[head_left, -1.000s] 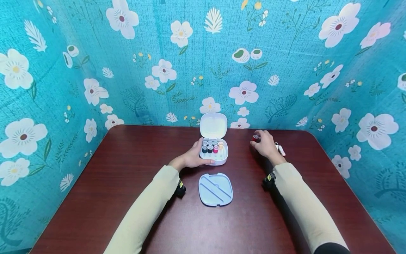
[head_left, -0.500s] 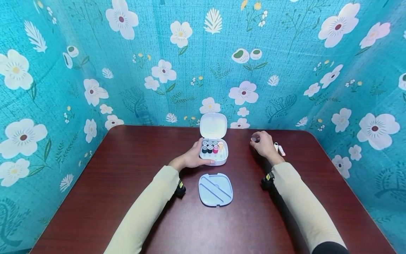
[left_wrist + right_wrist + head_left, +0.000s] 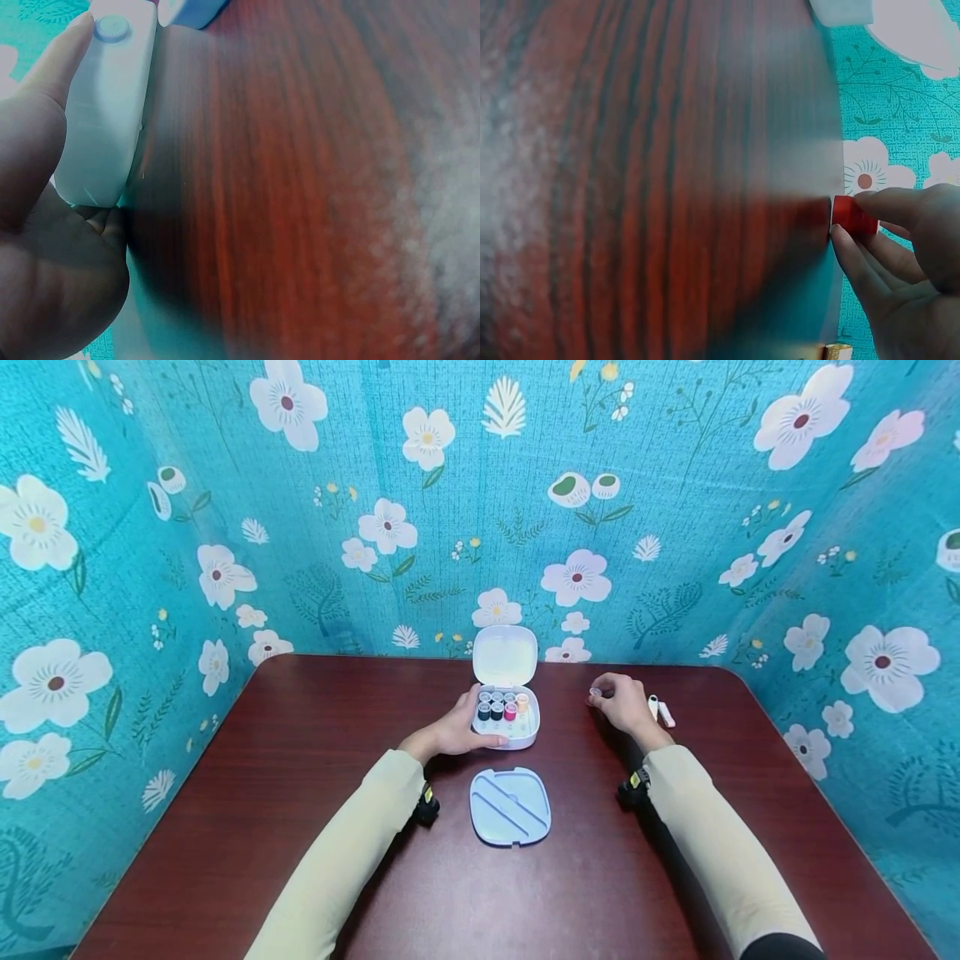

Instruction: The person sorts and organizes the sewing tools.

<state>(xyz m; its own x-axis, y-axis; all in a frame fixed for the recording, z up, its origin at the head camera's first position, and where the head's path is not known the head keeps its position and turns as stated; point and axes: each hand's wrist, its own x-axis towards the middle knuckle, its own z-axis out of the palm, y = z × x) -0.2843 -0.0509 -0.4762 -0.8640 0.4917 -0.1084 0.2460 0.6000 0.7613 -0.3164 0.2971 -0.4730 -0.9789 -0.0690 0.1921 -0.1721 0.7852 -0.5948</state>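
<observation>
My left hand (image 3: 456,728) grips the left side of an open white sewing case (image 3: 525,743), its thumb along the front wall. In the left wrist view the thumb lies beside a round button on the case (image 3: 105,127). Several thread spools stand upright inside: dark ones (image 3: 497,712), a pink one (image 3: 511,712) and a pale orange one (image 3: 522,702). To the right of the case, my right hand (image 3: 626,703) pinches a red thread spool (image 3: 853,216) between thumb and fingers, low over the table. The fingers partly hide this spool in the head view.
A light blue tray (image 3: 511,807) with diagonal ridges lies in front of the case. Two small white items (image 3: 666,714) lie just right of my right hand. The case's raised lid (image 3: 505,657) stands near the table's back edge, before a flowered blue cloth (image 3: 360,460).
My right hand has shifted slightly left and nearer with the red thread spool in its fingers. The left hand and the case have stayed in place.
</observation>
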